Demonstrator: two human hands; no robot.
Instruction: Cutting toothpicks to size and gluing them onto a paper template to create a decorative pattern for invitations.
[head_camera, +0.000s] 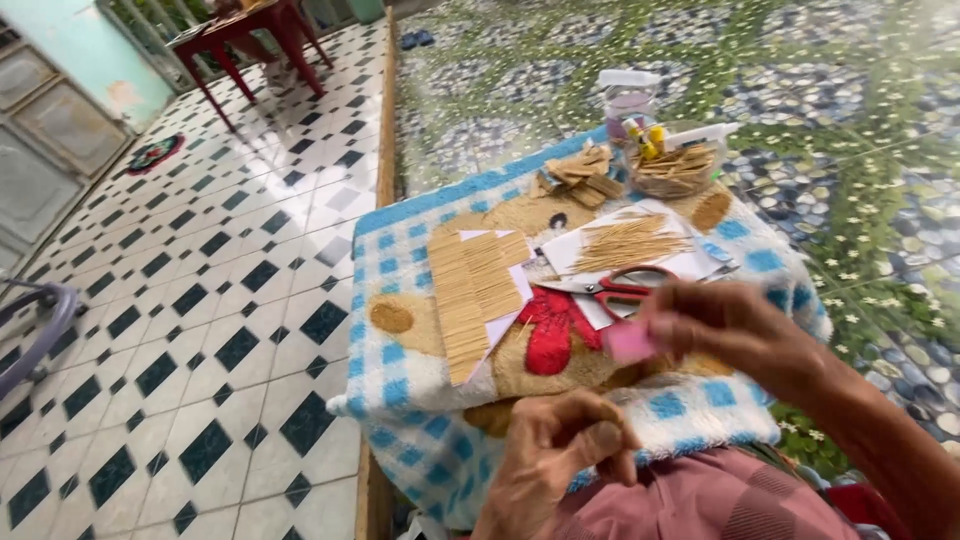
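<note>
My right hand (735, 325) is raised over the near right of a small table and pinches a small pink piece (630, 343). My left hand (560, 450) is curled near the table's front edge, thumb against the fingers; whether it holds anything is unclear. Just beyond the pink piece lie red-handled scissors (625, 285) on white paper. A panel of glued thin sticks on white card (478, 285) lies at the middle left. A loose pile of thin sticks (630, 243) rests on paper behind the scissors.
The table wears a blue-and-white checked towel (400, 250) with a bear picture. At the far edge stand a bowl of stick pieces (675, 170), a clear jar (628, 100) and flat wood pieces (580, 172). A red table (250, 40) stands on the tiled floor far left.
</note>
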